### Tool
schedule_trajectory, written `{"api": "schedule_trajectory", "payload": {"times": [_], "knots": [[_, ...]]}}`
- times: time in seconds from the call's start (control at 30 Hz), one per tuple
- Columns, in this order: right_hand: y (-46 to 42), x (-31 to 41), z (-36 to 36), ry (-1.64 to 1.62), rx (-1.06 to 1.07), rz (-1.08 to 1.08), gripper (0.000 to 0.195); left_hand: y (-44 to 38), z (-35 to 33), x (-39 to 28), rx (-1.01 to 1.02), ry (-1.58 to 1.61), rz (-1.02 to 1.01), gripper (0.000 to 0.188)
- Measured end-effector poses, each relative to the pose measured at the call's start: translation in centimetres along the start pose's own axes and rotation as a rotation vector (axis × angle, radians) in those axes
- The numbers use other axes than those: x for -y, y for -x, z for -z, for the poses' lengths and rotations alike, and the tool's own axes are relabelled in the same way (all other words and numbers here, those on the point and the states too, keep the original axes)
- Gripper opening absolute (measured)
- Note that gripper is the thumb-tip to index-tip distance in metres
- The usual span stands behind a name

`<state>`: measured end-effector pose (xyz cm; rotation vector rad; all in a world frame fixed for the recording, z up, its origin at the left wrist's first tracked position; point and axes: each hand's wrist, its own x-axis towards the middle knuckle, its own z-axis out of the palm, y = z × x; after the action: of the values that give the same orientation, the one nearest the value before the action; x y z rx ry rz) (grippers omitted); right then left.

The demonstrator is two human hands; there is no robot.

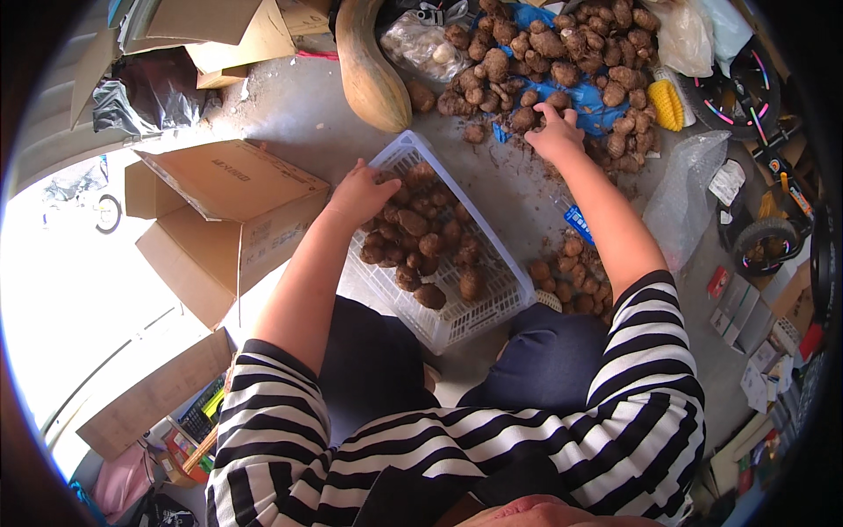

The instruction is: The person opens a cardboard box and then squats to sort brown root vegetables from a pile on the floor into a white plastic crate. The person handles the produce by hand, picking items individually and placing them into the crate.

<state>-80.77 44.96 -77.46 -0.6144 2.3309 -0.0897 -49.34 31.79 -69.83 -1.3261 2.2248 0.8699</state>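
A white plastic crate [484, 221] with slatted sides sits tilted on the floor before my knees. Inside it lies a heap of brown taro corms [413, 224]. My left hand [362, 196] is at the crate's left rim, thumb apart and over the corms; its underside is hidden, so I cannot tell whether it grips anything. At the far right, my right hand [558, 137] reaches into a large taro pile [546, 46] spread partly on blue plastic sheeting [596, 105]. Its fingers are spread, with a single corm [558, 100] just beyond the fingertips.
Left of the crate stands an open cardboard box [263, 191]. A long squash [375, 79] lies beyond it. Smaller taro corms [573, 273] are near my right knee. Bubble wrap [685, 197] and a small wheeled bike [764, 171] lie at right.
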Motion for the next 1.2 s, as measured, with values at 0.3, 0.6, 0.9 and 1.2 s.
{"api": "schedule_trajectory", "payload": {"times": [0.3,0.6,0.9,1.2], "knots": [[1.9,1.7,-1.2,0.155,-0.125,0.153,0.052,0.0,0.3,-0.1,0.048,0.005,0.017,0.064],[0.9,-2.4,-4.8,-0.199,-0.465,0.821,0.047,0.2,0.0,0.1,-0.015,0.023,-0.014,0.055],[3.5,-3.8,-5.0,-0.475,-0.392,0.922,0.05,0.0,0.3,-0.2,0.013,0.022,-0.01,0.051],[3.4,-4.5,-5.3,-0.384,-0.342,0.924,0.047,0.1,0.3,-0.3,0.007,0.02,-0.01,0.051]]}}
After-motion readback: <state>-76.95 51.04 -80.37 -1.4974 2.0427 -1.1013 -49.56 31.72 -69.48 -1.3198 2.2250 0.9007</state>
